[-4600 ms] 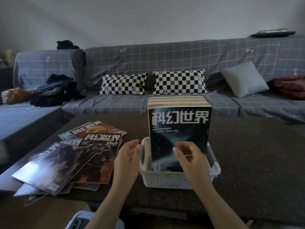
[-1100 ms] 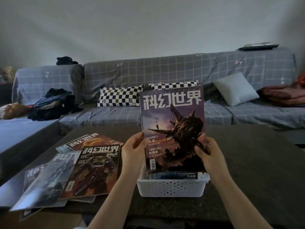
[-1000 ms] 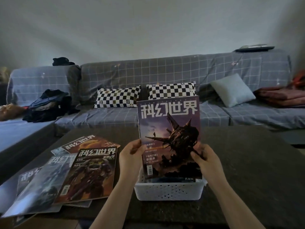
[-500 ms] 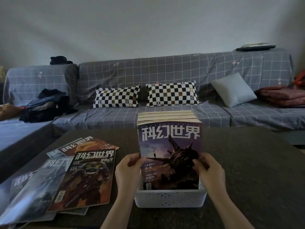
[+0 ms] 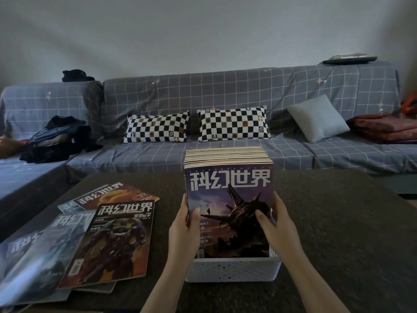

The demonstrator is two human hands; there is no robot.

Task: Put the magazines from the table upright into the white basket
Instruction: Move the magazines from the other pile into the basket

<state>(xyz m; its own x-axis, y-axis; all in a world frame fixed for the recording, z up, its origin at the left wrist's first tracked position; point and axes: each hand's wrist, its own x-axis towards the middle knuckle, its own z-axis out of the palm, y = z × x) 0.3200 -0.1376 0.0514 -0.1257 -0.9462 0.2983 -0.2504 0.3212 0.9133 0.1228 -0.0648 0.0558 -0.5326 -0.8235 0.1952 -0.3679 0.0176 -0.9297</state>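
At the basket front, our left hand (image 5: 184, 224) grips the left edge of the purple magazine (image 5: 229, 211), thumb on the cover, fingers behind. Our right hand (image 5: 274, 222) holds the right edge the same way, thumb across the artwork. Neither hand has let go. The magazine stands upright with its foot inside the white basket (image 5: 232, 271), cover facing us, as the nearest of the row (image 5: 228, 155) of upright magazines packed behind it.

Progress, as we judge it: well along. Most magazines are in the basket; this one looks seated and only needs releasing. Left to do: the loose pile (image 5: 79, 240) on the surface (image 5: 338, 222) to our left, at least four overlapping covers, with the brown one (image 5: 110, 242) on top and an orange one (image 5: 117, 195) further back. Exact count is unclear, since lower ones are hidden.

Room: the basket looks almost full, the row reaching from back to front, so little slack is left for the rest; we cannot see the gap behind. Basket sits near the surface's close edge. The pile's nearest corners hang at or over that edge at bottom left, so they may slide off. Right of the basket the surface lies bare, giving free room to swing. Sofa (image 5: 225, 109) stands well behind, out of the way.
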